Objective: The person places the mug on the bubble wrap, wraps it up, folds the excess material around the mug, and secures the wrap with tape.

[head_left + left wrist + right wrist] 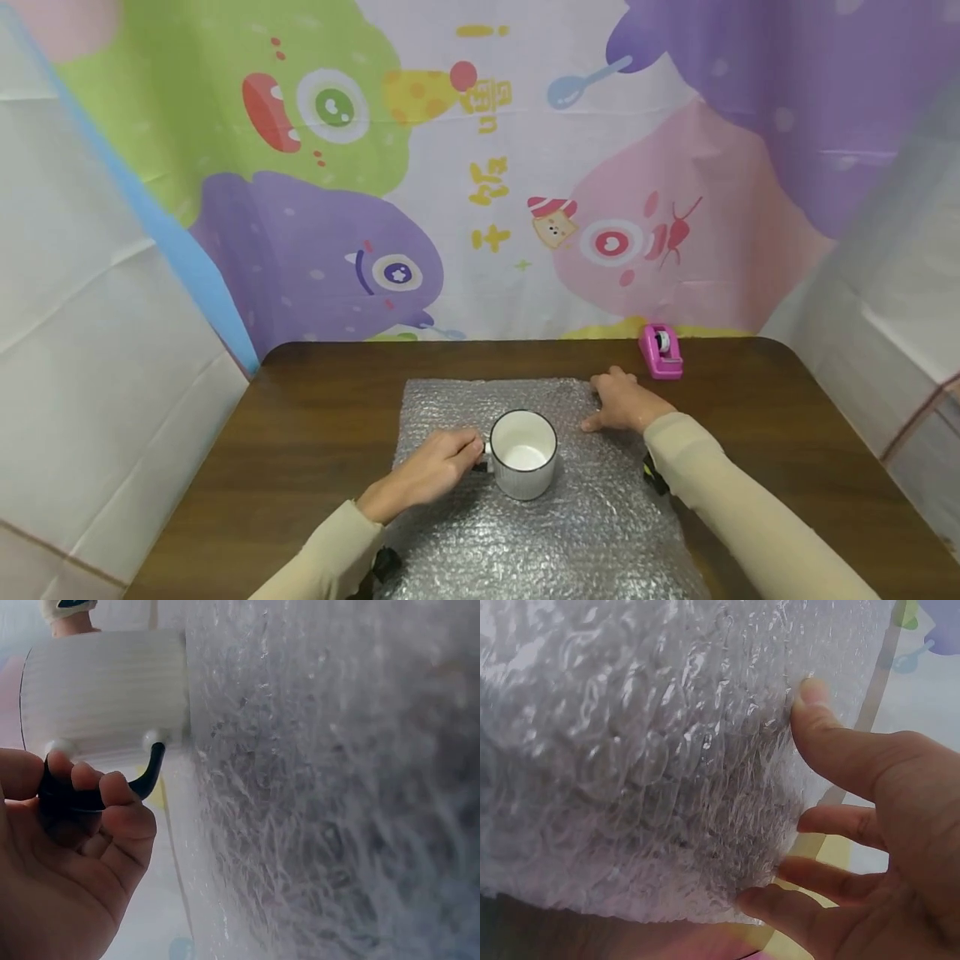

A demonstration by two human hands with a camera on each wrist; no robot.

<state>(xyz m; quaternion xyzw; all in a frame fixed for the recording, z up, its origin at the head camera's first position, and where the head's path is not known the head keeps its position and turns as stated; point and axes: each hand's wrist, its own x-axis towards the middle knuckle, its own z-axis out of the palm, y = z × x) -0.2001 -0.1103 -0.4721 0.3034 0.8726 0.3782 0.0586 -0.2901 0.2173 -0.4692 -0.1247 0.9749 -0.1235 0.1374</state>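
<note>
A white ribbed mug (523,479) with a dark rim stands upright on a sheet of bubble wrap (577,533). My left hand (435,468) grips its black handle (154,769), fingers curled round it in the left wrist view. Over at the far right corner of the sheet is my right hand (622,404). In the right wrist view that hand's thumb (821,735) lies over the bubble wrap, while the other fingers, spread and lightly bent, reach along the sheet's edge. The inside of the mug shows only its white wall and bottom.
Behind the right hand, a pink tape dispenser (662,354) stands near the back edge of the brown wooden table (300,450). A cartoon-printed cloth (495,292) hangs close behind the table. Pale panels (112,317) rise at both sides.
</note>
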